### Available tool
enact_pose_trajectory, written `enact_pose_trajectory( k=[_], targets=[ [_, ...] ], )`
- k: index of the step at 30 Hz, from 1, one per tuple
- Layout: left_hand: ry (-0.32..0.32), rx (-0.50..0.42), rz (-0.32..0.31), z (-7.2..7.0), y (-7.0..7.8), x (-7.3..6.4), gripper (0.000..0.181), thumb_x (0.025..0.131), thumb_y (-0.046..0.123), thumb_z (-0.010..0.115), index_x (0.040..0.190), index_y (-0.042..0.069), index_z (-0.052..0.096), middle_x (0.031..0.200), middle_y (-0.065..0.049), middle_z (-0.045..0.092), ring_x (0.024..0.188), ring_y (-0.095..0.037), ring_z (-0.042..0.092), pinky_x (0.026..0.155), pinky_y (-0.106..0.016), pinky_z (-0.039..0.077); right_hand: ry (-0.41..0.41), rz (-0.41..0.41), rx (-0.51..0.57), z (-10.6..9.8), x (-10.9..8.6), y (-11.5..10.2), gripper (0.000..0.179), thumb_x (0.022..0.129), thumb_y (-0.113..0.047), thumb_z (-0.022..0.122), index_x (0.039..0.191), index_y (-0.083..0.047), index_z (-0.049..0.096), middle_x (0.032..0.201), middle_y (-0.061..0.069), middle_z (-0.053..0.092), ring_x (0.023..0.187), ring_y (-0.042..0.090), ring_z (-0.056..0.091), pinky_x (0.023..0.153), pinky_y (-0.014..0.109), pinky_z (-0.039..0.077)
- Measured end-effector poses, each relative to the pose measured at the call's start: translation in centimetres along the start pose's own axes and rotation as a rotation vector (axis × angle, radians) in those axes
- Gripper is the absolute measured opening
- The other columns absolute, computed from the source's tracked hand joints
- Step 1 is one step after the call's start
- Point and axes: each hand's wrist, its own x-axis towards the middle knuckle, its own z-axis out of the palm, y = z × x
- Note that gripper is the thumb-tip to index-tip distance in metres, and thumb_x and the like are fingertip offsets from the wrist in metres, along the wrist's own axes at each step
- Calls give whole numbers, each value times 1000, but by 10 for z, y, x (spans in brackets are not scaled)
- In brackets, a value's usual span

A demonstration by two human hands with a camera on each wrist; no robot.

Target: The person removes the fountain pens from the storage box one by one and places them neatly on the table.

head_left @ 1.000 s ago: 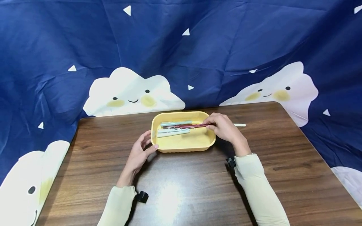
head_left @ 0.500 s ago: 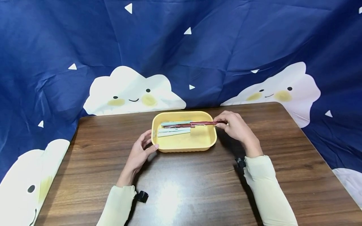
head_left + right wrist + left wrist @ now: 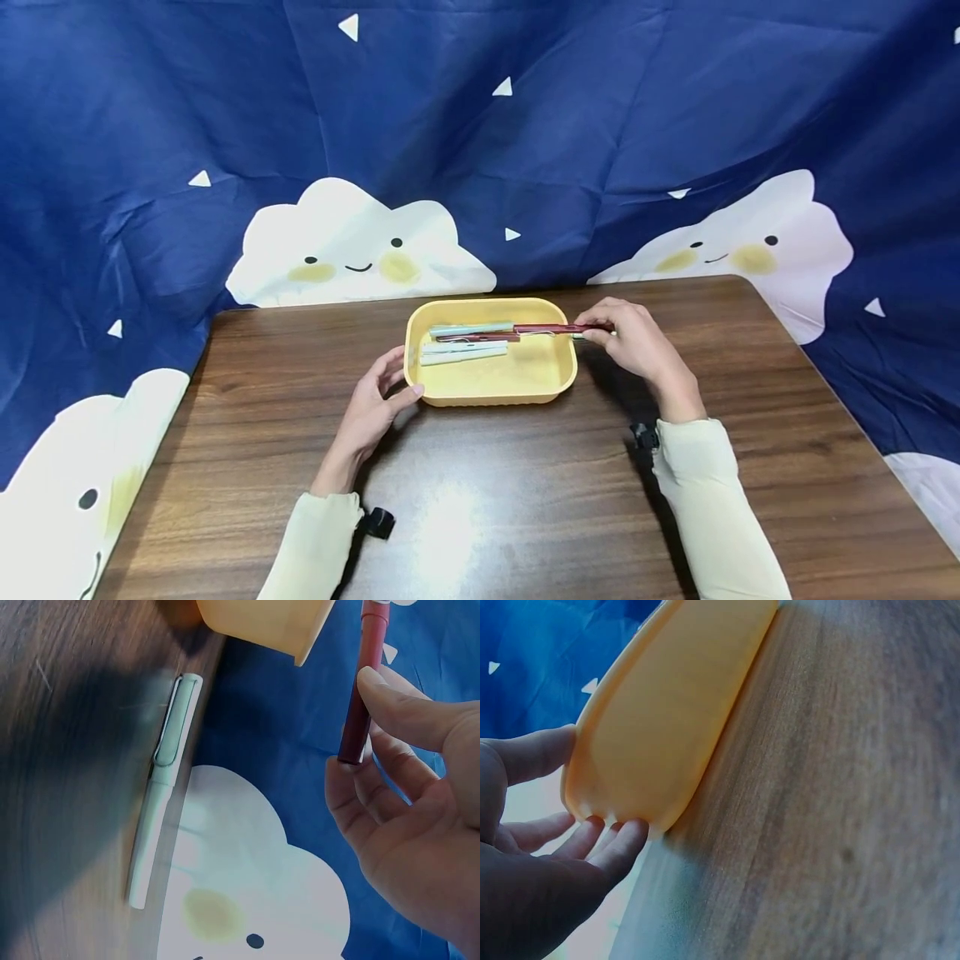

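A yellow plastic box (image 3: 495,382) stands on the table. At its left end my left hand (image 3: 375,398) holds it, fingers bent against the end wall and thumb at the front corner. My right hand (image 3: 633,337) pinches a dark red pen (image 3: 542,329) by one end. This pen lies level across the box's right rim, its other end over the inside. Another dark red pen (image 3: 487,338), a light blue pen (image 3: 480,327) and whitish pens (image 3: 461,354) lie at the left inside. Beyond the right hand, a pale green pen (image 3: 161,787) rests on the table.
The brown wooden table (image 3: 510,500) ends behind the box at a dark blue cloth (image 3: 555,150) with white clouds. In the head view the right hand mostly hides the pale green pen. A black wrist camera (image 3: 378,522) sits by the left sleeve.
My right hand has moved right with the dark red pen, drawing it from among the other pens to across the right rim. The left hand and box stay in place.
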Motion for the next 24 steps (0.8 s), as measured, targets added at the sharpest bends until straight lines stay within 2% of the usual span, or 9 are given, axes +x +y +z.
enact_pose_trajectory(
  k=[14,24],
  targets=[
    [-3,-4,-12,0,-2,0,71,89,-3,73,151,2,40,147,-21,47,134,-35,46,112,-48,36,75,17,-26,-12,-14,14,16,83,6,78,95,-4,76,91,7,70,80,20,58,72,33,44],
    [-3,-20,-7,1,2,-1,71,89,-5,72,152,2,39,146,-22,47,134,-35,47,110,-45,39,83,23,-41,-16,-21,21,16,82,6,80,94,-4,77,88,7,70,77,18,57,69,30,43]
  ],
)
